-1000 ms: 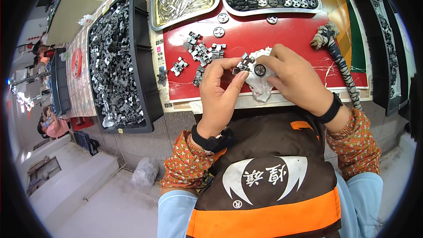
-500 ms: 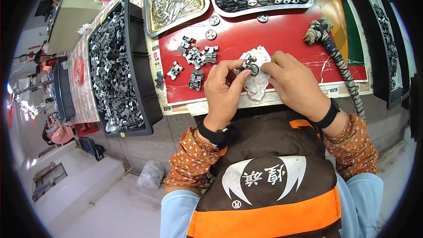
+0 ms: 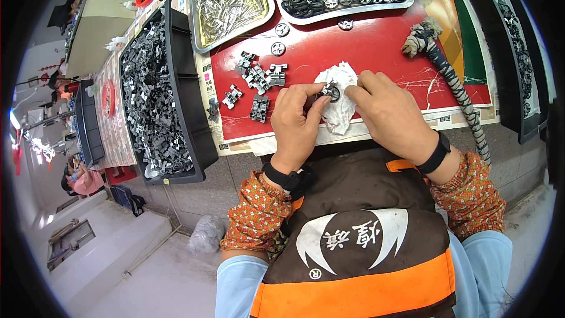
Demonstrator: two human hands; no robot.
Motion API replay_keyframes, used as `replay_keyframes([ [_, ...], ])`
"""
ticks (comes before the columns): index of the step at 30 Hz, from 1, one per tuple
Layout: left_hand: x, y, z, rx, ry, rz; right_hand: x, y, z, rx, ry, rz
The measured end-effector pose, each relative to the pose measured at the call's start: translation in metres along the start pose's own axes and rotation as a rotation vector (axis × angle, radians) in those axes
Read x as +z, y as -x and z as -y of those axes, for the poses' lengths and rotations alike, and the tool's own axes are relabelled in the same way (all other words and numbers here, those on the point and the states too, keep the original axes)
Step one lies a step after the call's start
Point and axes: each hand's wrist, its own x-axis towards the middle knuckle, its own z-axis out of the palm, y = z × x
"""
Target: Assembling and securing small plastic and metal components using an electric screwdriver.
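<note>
My left hand (image 3: 294, 122) pinches a small toy-like part with a black wheel (image 3: 333, 93) between thumb and forefinger. Close to the wheel, on its right side, the thumb and fingers of my right hand (image 3: 393, 119) are pressed together; whatever they hold is hidden. A crumpled white cloth (image 3: 339, 119) lies beneath both hands on the red board (image 3: 376, 41). Left of my left hand sit several loose grey and black plastic pieces (image 3: 257, 79). Two loose wheels, one of them this wheel (image 3: 278, 49), lie beyond them, and another wheel (image 3: 345, 23) rests by the tray.
Far back stand a metal tray (image 3: 272, 1) of thin metal pins and a metal tray (image 3: 353, 16) of black wheels. A dark bin (image 3: 187, 97) full of plastic pieces stands left. At right lie a wrapped, curved stick (image 3: 453, 85) and a long black bin (image 3: 532, 126).
My right hand has moved slightly left, nearer the wheel. My left hand still pinches the wheeled part, which is tilted a little differently. The whole view has shifted slightly.
</note>
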Motion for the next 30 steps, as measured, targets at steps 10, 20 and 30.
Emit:
replay_keyframes([
  [10, 0.004, -0.001, 0.001, 0.147, -0.099, -0.013, 0.0, -0.001, 0.0, -0.016, 0.027, 0.013],
  [20, -0.002, -0.005, -0.004, 0.116, -0.143, 0.046, 0.004, -0.003, 0.002, -0.022, 0.029, -0.001],
  [30, -0.007, -0.011, -0.022, 0.134, -0.314, 0.106, -0.004, -0.026, 0.01, -0.035, -0.183, -0.096],
])
